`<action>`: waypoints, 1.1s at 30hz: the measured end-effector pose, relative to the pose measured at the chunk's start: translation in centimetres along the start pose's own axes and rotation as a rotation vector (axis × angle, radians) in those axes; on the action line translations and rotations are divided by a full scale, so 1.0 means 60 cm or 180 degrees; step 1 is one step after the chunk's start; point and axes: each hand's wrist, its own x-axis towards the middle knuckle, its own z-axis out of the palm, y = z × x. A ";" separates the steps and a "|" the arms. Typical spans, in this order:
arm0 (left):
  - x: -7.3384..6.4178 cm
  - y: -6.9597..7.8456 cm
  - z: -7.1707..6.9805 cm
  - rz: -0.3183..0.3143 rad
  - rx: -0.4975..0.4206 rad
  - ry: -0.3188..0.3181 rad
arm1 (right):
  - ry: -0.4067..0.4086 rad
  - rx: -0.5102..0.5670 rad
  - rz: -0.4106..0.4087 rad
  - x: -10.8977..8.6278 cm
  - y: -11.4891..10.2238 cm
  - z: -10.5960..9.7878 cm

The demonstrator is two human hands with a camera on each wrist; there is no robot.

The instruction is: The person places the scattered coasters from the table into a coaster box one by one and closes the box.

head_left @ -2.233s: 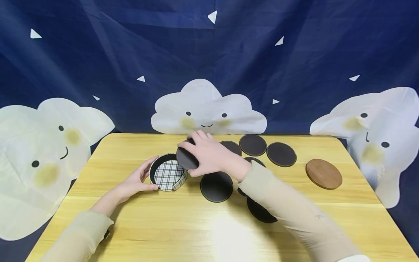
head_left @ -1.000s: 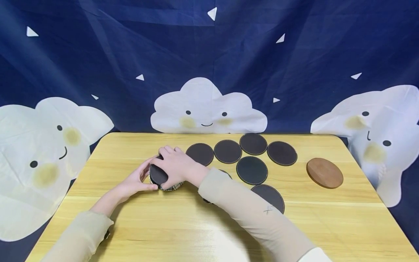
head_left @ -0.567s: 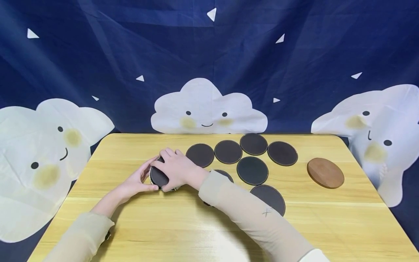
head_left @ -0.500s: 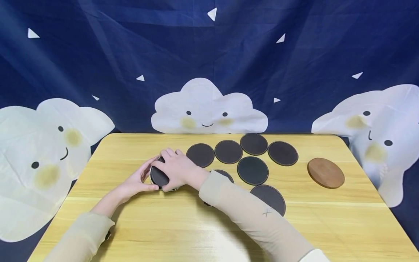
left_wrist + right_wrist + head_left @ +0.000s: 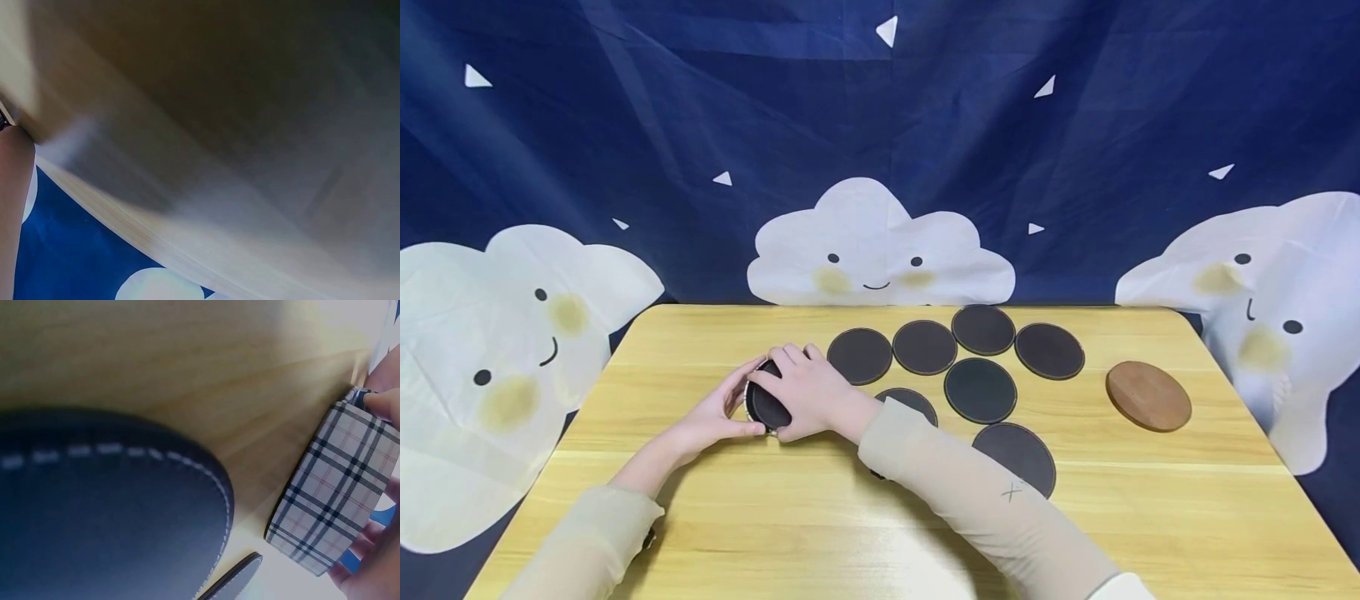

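In the head view, my left hand point(image 5: 711, 417) grips the left side of a round, shallow plaid coaster holder, its fingers behind and thumb in front. My right hand point(image 5: 812, 396) holds a black round coaster point(image 5: 767, 404) by its edges, level with the holder's top, and covers the right part of it. The holder's plaid wall point(image 5: 337, 487) shows at the right of the right wrist view, with fingers round it. Only blurred tabletop and part of a hand appear in the left wrist view.
Several black stitched coasters lie flat right of the hands, among them a greenish-black coaster point(image 5: 981, 390) and a front coaster point(image 5: 1015, 457) partly under the right sleeve. A brown disc point(image 5: 1148, 396) lies farther right on the wooden table point(image 5: 737, 517). A blue cloud-printed curtain point(image 5: 880, 100) hangs behind.
My right hand has carried the black coaster left and down onto the plaid holder, covering its open inside. During the last half second both hands hardly move. The left hand keeps its grip.
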 end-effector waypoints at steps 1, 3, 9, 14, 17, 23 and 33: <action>0.000 0.000 0.000 -0.0016 0.0005 0.0004 | 0.0007 -0.0002 0.0007 0.000 0.000 0.002; -0.001 0.001 0.000 -0.0043 0.0020 0.0016 | 0.0020 -0.0009 0.0017 0.000 -0.001 0.005; 0.002 -0.002 0.000 -0.0069 0.0021 0.0010 | 0.0051 -0.0043 0.0016 -0.001 -0.001 0.008; 0.004 -0.004 -0.002 -0.0050 0.0065 0.0017 | 0.0046 -0.0071 0.0008 -0.002 0.001 0.006; 0.005 -0.005 -0.002 -0.0033 0.0054 0.0000 | 0.0025 -0.0065 -0.0004 -0.003 0.002 0.002; 0.003 -0.004 -0.001 0.0003 0.0020 -0.0001 | -0.0027 -0.0106 -0.0006 -0.006 0.011 -0.011; 0.003 -0.003 0.000 0.0058 0.0056 0.0039 | -0.0047 -0.0123 0.0084 -0.018 0.052 -0.041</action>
